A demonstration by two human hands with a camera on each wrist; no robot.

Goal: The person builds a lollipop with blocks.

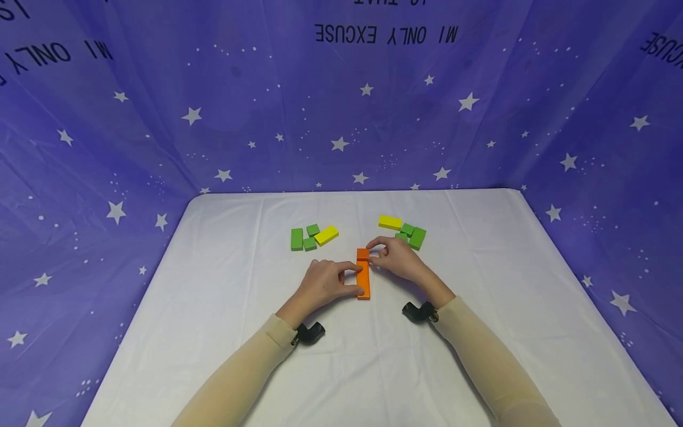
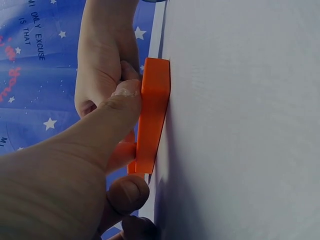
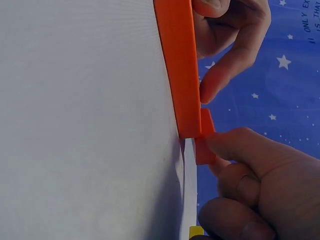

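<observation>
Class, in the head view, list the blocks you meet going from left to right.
Left long green block, left small green blocks, left yellow block, orange blocks, right yellow block, right small green blocks, right long green block.

The long orange block (image 1: 364, 280) is showing smooth, flat faces with a soft sheen, like painted wood or plastic. The small orange block (image 1: 363, 254) at its far end is looking equally smooth. Under the long orange block, a white cloth (image 1: 352, 373) is lying matt and faintly creased. Behind that block, a purple cloth (image 1: 299, 163) is hanging in soft folds. Left of that block, a beige sleeve (image 1: 240, 370) is showing matt fabric, a black bracket (image 1: 312, 334) smooth plastic.
</observation>
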